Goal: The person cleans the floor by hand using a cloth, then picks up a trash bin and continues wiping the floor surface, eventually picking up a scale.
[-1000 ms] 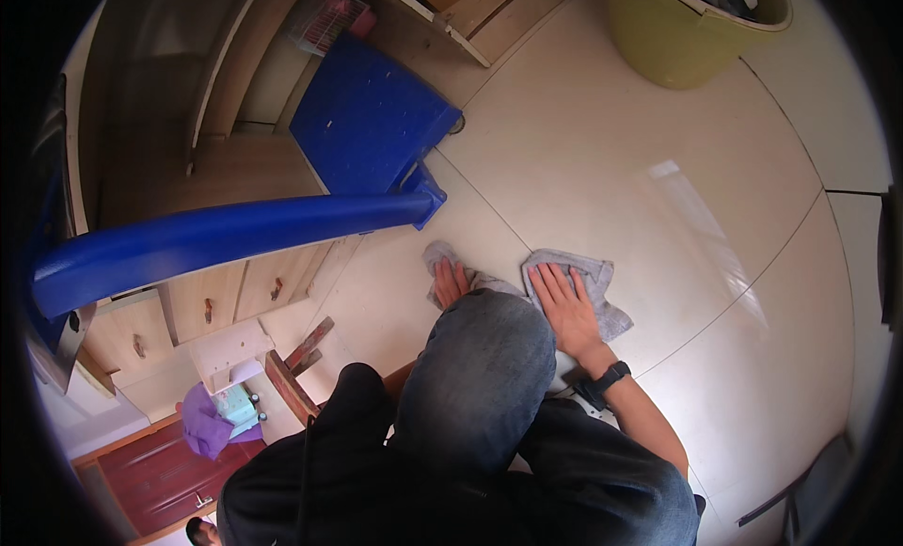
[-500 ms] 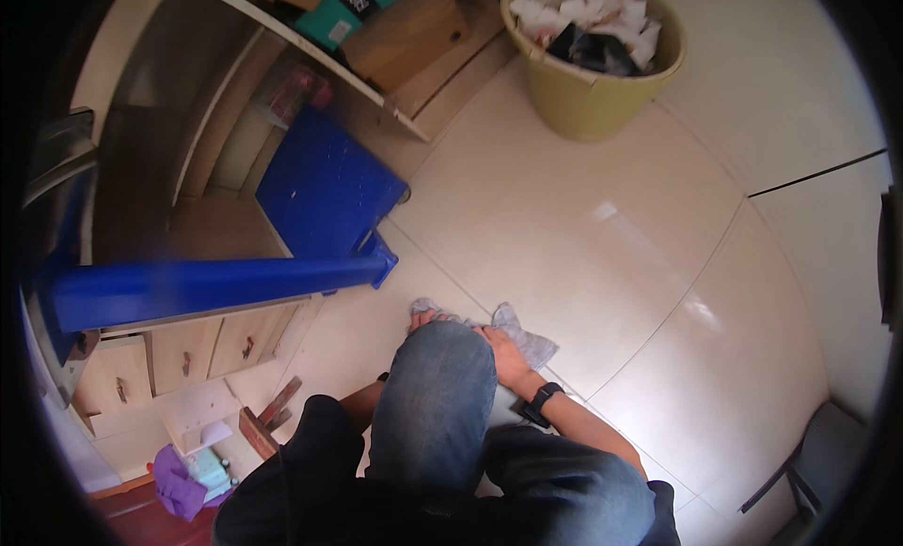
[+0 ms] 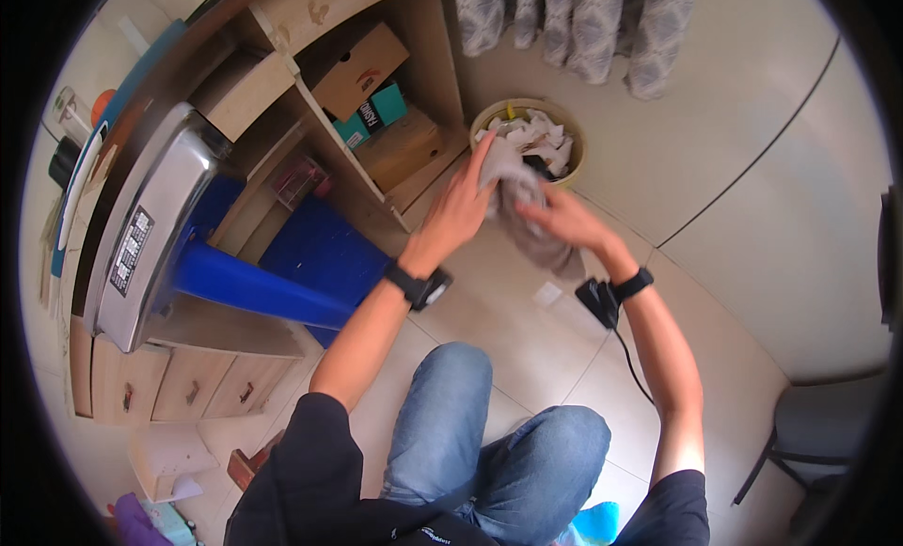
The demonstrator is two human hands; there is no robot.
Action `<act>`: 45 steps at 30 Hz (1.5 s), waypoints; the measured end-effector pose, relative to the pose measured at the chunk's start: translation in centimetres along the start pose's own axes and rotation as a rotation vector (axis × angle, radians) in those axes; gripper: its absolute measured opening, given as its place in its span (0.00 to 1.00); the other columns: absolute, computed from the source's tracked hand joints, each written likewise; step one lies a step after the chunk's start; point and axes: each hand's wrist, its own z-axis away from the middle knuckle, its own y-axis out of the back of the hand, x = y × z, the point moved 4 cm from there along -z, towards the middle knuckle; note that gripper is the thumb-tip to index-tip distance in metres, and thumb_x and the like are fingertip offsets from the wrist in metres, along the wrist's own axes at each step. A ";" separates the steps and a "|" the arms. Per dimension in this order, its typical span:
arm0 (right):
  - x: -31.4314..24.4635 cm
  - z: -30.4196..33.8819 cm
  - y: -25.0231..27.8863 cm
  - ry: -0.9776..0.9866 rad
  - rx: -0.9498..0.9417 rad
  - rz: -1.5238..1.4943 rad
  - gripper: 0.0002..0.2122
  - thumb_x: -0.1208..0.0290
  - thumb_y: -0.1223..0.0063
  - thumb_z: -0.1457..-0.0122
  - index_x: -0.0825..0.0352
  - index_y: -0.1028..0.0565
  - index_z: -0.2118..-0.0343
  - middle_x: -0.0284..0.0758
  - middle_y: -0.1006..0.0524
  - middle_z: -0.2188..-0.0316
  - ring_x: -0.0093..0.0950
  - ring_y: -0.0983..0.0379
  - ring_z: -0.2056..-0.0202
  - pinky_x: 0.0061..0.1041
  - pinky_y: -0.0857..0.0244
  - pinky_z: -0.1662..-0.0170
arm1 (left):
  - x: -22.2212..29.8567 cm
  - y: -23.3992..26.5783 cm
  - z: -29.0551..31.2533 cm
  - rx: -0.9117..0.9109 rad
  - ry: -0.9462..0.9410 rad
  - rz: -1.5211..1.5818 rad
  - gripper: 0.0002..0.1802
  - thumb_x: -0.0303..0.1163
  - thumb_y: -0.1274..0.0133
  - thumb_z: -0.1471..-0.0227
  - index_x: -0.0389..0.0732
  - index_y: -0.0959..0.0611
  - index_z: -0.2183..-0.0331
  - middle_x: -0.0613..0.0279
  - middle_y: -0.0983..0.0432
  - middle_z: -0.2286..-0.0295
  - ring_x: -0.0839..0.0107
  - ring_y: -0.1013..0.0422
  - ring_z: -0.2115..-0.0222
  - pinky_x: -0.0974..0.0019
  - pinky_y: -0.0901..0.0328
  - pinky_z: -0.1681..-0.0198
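A crumpled grey cloth [image 3: 534, 234] hangs in the air between my two hands, out in front of my knees. My left hand [image 3: 459, 205] has hold of its upper left part, fingers pointing away from me. From the right, my right hand [image 3: 572, 219] closes on the cloth's middle; motion blurs its fingertips a little. The lower end of the cloth droops toward the right wrist. Behind it stands a yellowish bin [image 3: 576, 160] heaped with crumpled paper and something black, partly covered by the cloth and the hands.
To the left is a wooden desk with drawers [image 3: 193, 386] and shelf boxes [image 3: 362, 71]. A blue-posted scale [image 3: 263, 281] with a metal top stands beside it. Patterned curtains [image 3: 574, 29] hang at the back. A dark chair [image 3: 828, 424] is at the right, and pale tiles [image 3: 527, 358] cover the floor.
Both hands have risen from the floor by my knee, bringing the grey cloth up and forward near the bin. My view has tilted up, so the curtains and scale top now show.
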 end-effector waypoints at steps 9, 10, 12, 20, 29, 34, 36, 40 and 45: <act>-9.2 -6.5 10.8 -0.067 0.729 0.669 0.30 0.46 0.59 0.37 0.77 0.30 0.54 0.55 0.27 0.54 0.47 0.30 0.51 0.40 0.37 0.49 | 11.2 5.3 -19.7 0.052 -0.114 -0.822 0.31 0.55 0.62 0.40 0.38 0.16 0.70 0.47 0.20 0.73 0.45 0.24 0.69 0.49 0.30 0.66; -10.1 -6.7 10.8 -0.063 0.728 0.667 0.30 0.46 0.59 0.37 0.77 0.30 0.54 0.55 0.27 0.54 0.47 0.30 0.51 0.40 0.37 0.49 | 11.9 5.7 -20.8 0.125 -0.210 -0.896 0.32 0.56 0.62 0.40 0.38 0.16 0.73 0.49 0.20 0.74 0.47 0.23 0.71 0.50 0.29 0.68; -12.0 -6.4 10.9 -0.257 0.681 0.694 0.37 0.37 0.66 0.40 0.73 0.33 0.48 0.53 0.31 0.48 0.51 0.37 0.44 0.47 0.41 0.45 | 12.8 7.0 -22.5 0.201 -0.307 -0.973 0.34 0.56 0.61 0.40 0.38 0.16 0.76 0.50 0.20 0.76 0.49 0.23 0.73 0.51 0.29 0.70; -10.1 -9.6 10.3 -0.540 0.185 0.255 0.29 0.52 0.53 0.42 0.68 0.39 0.44 0.45 0.23 0.59 0.39 0.22 0.61 0.41 0.29 0.60 | 14.7 8.3 -26.5 0.038 -0.392 -0.643 0.23 0.45 0.61 0.39 0.34 0.22 0.63 0.57 0.23 0.79 0.63 0.26 0.80 0.56 0.29 0.77; -15.0 -10.8 11.6 0.257 0.640 -0.455 0.17 0.72 0.58 0.41 0.74 0.28 0.52 0.47 0.24 0.56 0.39 0.27 0.55 0.34 0.33 0.54 | 10.0 9.6 -23.2 -0.152 0.188 -0.206 0.34 0.56 0.72 0.38 0.34 0.29 0.53 0.45 0.24 0.71 0.59 0.26 0.73 0.57 0.31 0.70; -14.3 -11.8 10.5 0.209 0.930 -0.278 0.17 0.67 0.61 0.38 0.78 0.25 0.62 0.60 0.26 0.62 0.54 0.30 0.55 0.43 0.37 0.53 | 4.7 11.6 -22.7 -0.204 0.355 -0.140 0.37 0.58 0.64 0.40 0.34 0.24 0.82 0.58 0.28 0.87 0.67 0.30 0.90 0.65 0.37 0.87; -13.4 -11.4 10.2 0.240 0.803 -0.002 0.18 0.65 0.61 0.37 0.78 0.25 0.64 0.59 0.25 0.64 0.55 0.30 0.56 0.44 0.37 0.54 | 4.7 9.8 -21.9 -0.380 0.392 -0.178 0.36 0.58 0.63 0.41 0.34 0.24 0.81 0.60 0.29 0.87 0.68 0.31 0.89 0.67 0.37 0.88; -12.3 -9.7 13.2 0.041 0.853 -0.200 0.20 0.61 0.61 0.36 0.77 0.25 0.65 0.58 0.24 0.67 0.56 0.30 0.58 0.45 0.38 0.55 | 6.5 7.6 -22.2 -0.346 0.323 0.059 0.34 0.60 0.59 0.42 0.33 0.24 0.74 0.62 0.29 0.85 0.70 0.29 0.88 0.68 0.37 0.88; -15.1 -6.5 10.3 0.075 0.908 0.009 0.22 0.57 0.61 0.35 0.76 0.25 0.68 0.59 0.26 0.67 0.57 0.30 0.59 0.46 0.38 0.58 | 7.0 7.9 -20.6 -0.244 0.354 0.053 0.35 0.62 0.56 0.45 0.34 0.23 0.66 0.63 0.24 0.73 0.72 0.26 0.77 0.70 0.32 0.80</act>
